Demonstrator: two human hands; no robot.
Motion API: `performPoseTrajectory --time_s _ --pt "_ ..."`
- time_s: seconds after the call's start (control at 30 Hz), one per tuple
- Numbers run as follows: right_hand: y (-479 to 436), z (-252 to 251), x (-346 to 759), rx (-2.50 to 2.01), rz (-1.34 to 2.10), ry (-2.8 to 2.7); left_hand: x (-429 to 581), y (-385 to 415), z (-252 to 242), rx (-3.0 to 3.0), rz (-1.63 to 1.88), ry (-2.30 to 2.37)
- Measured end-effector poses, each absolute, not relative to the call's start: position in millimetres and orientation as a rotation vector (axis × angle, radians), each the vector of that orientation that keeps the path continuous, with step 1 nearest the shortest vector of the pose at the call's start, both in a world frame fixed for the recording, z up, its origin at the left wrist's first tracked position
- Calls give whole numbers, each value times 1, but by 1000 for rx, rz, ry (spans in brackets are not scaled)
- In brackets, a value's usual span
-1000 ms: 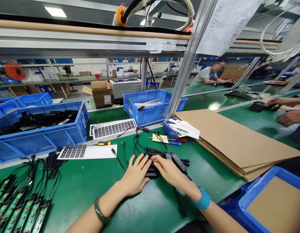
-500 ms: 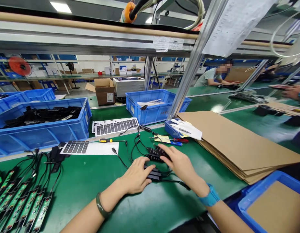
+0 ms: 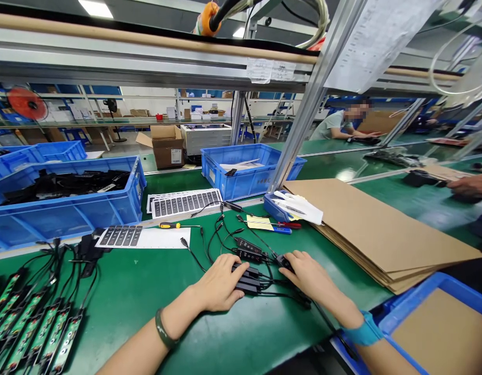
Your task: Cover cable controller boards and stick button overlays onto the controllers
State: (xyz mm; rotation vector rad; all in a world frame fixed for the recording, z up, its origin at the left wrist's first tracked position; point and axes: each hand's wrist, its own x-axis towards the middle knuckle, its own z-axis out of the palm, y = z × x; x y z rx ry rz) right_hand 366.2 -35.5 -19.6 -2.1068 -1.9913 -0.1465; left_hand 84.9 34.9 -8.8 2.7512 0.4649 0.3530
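Spreading fingers [image 3: 229,273] on unreadably printed black modules [image 3: 246,284], the left hand [image 3: 217,284] nears the curled right hand [image 3: 313,276].

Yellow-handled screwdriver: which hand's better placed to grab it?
Probably the left hand: it sits nearer the yellow-handled screwdriver, though it's resting on the black control boxes. The right hand is farther away, with its fingers on a black connector.
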Motion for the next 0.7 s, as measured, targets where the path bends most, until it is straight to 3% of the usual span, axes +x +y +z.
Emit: performPoseTrajectory --time_s 0.27,0.47,0.7 --pt "-16 13 354 -1891 -110 -1662 84 39 -14 2728 390 423" --pt "24 19 319 -1743 455 -1912 83 40 -14 2759 402 431" --pt "25 4 306 -1564 790 -1960 83 43 -16 2767 407 442"
